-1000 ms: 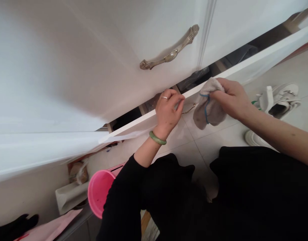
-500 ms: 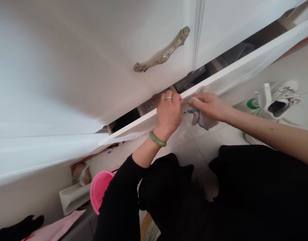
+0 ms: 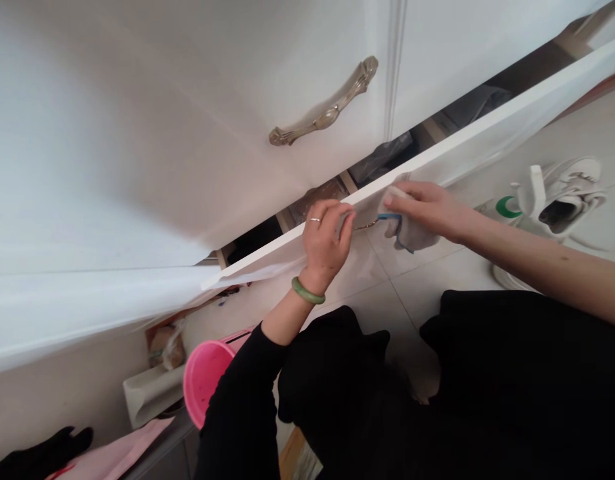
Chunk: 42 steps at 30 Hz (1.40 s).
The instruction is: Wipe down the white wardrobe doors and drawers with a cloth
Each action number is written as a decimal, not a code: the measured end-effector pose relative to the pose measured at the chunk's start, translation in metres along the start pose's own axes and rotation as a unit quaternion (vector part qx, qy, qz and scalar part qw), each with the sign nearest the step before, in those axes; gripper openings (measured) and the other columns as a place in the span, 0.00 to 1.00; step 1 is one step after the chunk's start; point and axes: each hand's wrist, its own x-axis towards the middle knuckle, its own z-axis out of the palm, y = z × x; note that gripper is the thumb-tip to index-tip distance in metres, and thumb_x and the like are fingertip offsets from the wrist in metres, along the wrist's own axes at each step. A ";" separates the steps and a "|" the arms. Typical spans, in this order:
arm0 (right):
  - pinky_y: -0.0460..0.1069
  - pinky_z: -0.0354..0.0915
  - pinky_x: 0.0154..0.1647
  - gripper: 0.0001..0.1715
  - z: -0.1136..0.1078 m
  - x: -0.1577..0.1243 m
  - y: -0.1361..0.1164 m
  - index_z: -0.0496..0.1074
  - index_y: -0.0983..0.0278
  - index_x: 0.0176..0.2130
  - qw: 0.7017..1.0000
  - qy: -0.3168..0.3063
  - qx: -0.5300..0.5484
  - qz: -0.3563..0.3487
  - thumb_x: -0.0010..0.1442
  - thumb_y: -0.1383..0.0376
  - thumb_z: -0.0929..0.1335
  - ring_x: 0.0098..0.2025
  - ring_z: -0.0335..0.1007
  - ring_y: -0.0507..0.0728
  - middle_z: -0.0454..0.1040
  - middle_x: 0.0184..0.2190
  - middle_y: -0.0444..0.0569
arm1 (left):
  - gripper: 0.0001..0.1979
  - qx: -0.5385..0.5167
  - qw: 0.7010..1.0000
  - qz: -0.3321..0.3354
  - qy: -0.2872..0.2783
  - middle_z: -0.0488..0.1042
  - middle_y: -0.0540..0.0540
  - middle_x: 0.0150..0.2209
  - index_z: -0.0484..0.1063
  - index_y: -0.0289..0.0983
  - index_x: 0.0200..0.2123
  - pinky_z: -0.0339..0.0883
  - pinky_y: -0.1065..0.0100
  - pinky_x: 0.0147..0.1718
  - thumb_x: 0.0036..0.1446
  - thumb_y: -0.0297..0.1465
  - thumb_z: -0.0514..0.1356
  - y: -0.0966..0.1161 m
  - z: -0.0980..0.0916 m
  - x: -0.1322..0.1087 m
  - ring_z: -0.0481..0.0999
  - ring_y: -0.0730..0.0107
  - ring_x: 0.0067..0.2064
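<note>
My left hand [image 3: 327, 243], with a ring and a green bangle, is loosely curled in front of the white drawer [image 3: 282, 241]. Its thumb and forefinger bow apart with a gap between them, and I see nothing held there. Just right of it, part of a metal drawer handle [image 3: 366, 225] shows on the drawer's front; my fingers may hide its left end. My right hand [image 3: 432, 208] grips a pale grey cloth [image 3: 412, 233] with a blue edge, pressed at the handle's right end. The drawer is pulled out a little, and dark items show inside.
Above is a white cabinet door with an ornate handle [image 3: 327, 119]. White shoes [image 3: 570, 193] and a green-and-white item [image 3: 507, 207] stand at the right. A pink bucket [image 3: 203, 380] is at lower left, near a pink sheet [image 3: 117, 457]. Tiled floor [image 3: 377, 293] lies below.
My left hand has drawn back from the drawer's top edge, slightly left and down, and its fingers have loosened. More of the handle shows. My right hand stays on the cloth, shifted slightly right.
</note>
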 end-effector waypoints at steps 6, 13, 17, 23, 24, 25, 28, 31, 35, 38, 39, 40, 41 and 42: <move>0.58 0.66 0.43 0.14 -0.022 -0.001 -0.017 0.77 0.59 0.44 0.987 0.054 -0.127 -0.079 0.61 0.57 0.71 0.43 0.72 0.65 0.78 0.43 0.55 | 0.08 -0.007 0.999 -0.025 -0.025 0.80 0.44 0.44 0.77 0.40 0.51 0.74 0.64 0.46 0.77 0.35 0.59 0.000 0.003 0.010 0.79 0.65 0.45; 0.57 0.66 0.42 0.17 -0.014 0.004 -0.006 0.79 0.55 0.49 0.981 0.044 -0.161 -0.096 0.59 0.61 0.70 0.44 0.71 0.65 0.77 0.52 0.55 | 0.07 0.029 0.996 -0.048 -0.072 0.79 0.45 0.41 0.79 0.41 0.45 0.70 0.63 0.43 0.76 0.36 0.61 0.002 0.006 0.023 0.79 0.63 0.44; 0.57 0.68 0.41 0.19 -0.010 0.002 -0.012 0.79 0.54 0.52 0.971 0.038 -0.215 -0.100 0.64 0.59 0.67 0.47 0.73 0.67 0.77 0.54 0.55 | 0.11 0.064 0.995 -0.008 -0.072 0.80 0.45 0.40 0.78 0.40 0.41 0.68 0.64 0.41 0.77 0.33 0.58 0.008 0.004 0.026 0.79 0.63 0.44; 0.55 0.64 0.39 0.24 -0.018 -0.002 -0.024 0.78 0.58 0.58 0.949 0.025 -0.307 -0.070 0.68 0.58 0.64 0.47 0.73 0.65 0.73 0.61 0.57 | 0.11 0.113 0.991 0.009 -0.069 0.80 0.44 0.39 0.77 0.39 0.39 0.65 0.64 0.38 0.76 0.30 0.57 0.012 0.010 0.028 0.78 0.64 0.41; 0.54 0.63 0.38 0.25 -0.021 -0.003 -0.025 0.77 0.58 0.59 0.945 0.027 -0.320 -0.062 0.68 0.57 0.64 0.46 0.73 0.63 0.72 0.62 0.58 | 0.10 0.113 0.991 0.012 -0.068 0.79 0.44 0.38 0.77 0.39 0.39 0.65 0.64 0.38 0.75 0.30 0.58 0.011 0.010 0.027 0.77 0.64 0.41; 0.54 0.61 0.37 0.25 -0.023 -0.004 -0.026 0.77 0.59 0.60 0.941 0.024 -0.332 -0.055 0.69 0.57 0.63 0.45 0.72 0.63 0.72 0.63 0.58 | 0.10 0.109 0.992 0.020 -0.065 0.79 0.44 0.38 0.76 0.39 0.39 0.65 0.64 0.38 0.75 0.29 0.58 0.009 0.009 0.025 0.77 0.64 0.41; 0.53 0.57 0.36 0.26 -0.020 -0.005 -0.031 0.76 0.59 0.61 0.930 -0.001 -0.363 -0.056 0.70 0.60 0.62 0.45 0.71 0.61 0.72 0.63 0.58 | 0.10 0.077 0.995 0.057 -0.033 0.78 0.46 0.36 0.75 0.39 0.39 0.67 0.64 0.39 0.75 0.28 0.58 0.000 -0.001 0.014 0.77 0.66 0.40; 0.52 0.54 0.35 0.26 0.002 -0.002 -0.043 0.77 0.61 0.61 0.920 -0.055 -0.379 -0.079 0.70 0.64 0.61 0.43 0.71 0.60 0.73 0.63 0.58 | 0.08 0.048 0.997 0.049 0.027 0.79 0.46 0.37 0.76 0.39 0.40 0.70 0.65 0.42 0.75 0.28 0.59 -0.012 -0.015 0.000 0.76 0.67 0.40; 0.51 0.48 0.32 0.26 0.022 0.004 -0.054 0.77 0.60 0.60 0.902 -0.143 -0.382 -0.140 0.71 0.66 0.59 0.35 0.68 0.55 0.75 0.63 0.57 | 0.09 0.017 0.999 -0.007 0.031 0.80 0.46 0.39 0.77 0.40 0.41 0.70 0.65 0.41 0.76 0.31 0.59 -0.023 -0.024 -0.009 0.76 0.68 0.39; 0.52 0.45 0.31 0.23 0.000 0.000 -0.043 0.79 0.61 0.57 0.886 -0.121 -0.426 -0.135 0.72 0.64 0.61 0.34 0.67 0.55 0.74 0.64 0.58 | 0.09 -0.027 0.999 -0.043 0.009 0.79 0.46 0.38 0.78 0.39 0.39 0.70 0.65 0.39 0.75 0.31 0.60 -0.023 -0.022 -0.008 0.77 0.68 0.38; 0.52 0.44 0.31 0.21 -0.011 -0.003 -0.038 0.79 0.61 0.55 0.883 -0.095 -0.444 -0.121 0.72 0.63 0.61 0.35 0.67 0.56 0.74 0.65 0.59 | 0.09 -0.041 0.998 -0.051 0.006 0.79 0.47 0.37 0.78 0.39 0.39 0.70 0.66 0.39 0.74 0.31 0.61 -0.022 -0.021 -0.007 0.77 0.69 0.37; 0.52 0.43 0.31 0.20 -0.019 -0.005 -0.034 0.79 0.62 0.54 0.878 -0.068 -0.461 -0.105 0.72 0.63 0.62 0.35 0.68 0.56 0.74 0.65 0.59 | 0.08 -0.052 0.997 -0.057 0.007 0.79 0.47 0.36 0.79 0.39 0.38 0.69 0.66 0.38 0.74 0.31 0.62 -0.021 -0.020 -0.006 0.77 0.70 0.36; 0.52 0.43 0.31 0.19 -0.024 -0.006 -0.032 0.79 0.62 0.54 0.874 -0.046 -0.475 -0.093 0.71 0.63 0.63 0.36 0.67 0.56 0.74 0.64 0.60 | 0.08 -0.059 0.996 -0.060 0.011 0.79 0.48 0.36 0.79 0.39 0.38 0.68 0.67 0.37 0.73 0.30 0.63 -0.020 -0.019 -0.004 0.77 0.70 0.36; 0.52 0.43 0.31 0.19 -0.025 -0.007 -0.033 0.78 0.62 0.54 0.870 -0.037 -0.483 -0.089 0.72 0.63 0.63 0.35 0.67 0.56 0.75 0.64 0.60 | 0.07 -0.062 0.996 -0.061 0.018 0.79 0.49 0.35 0.80 0.39 0.38 0.68 0.67 0.36 0.72 0.30 0.64 -0.019 -0.018 -0.003 0.77 0.71 0.35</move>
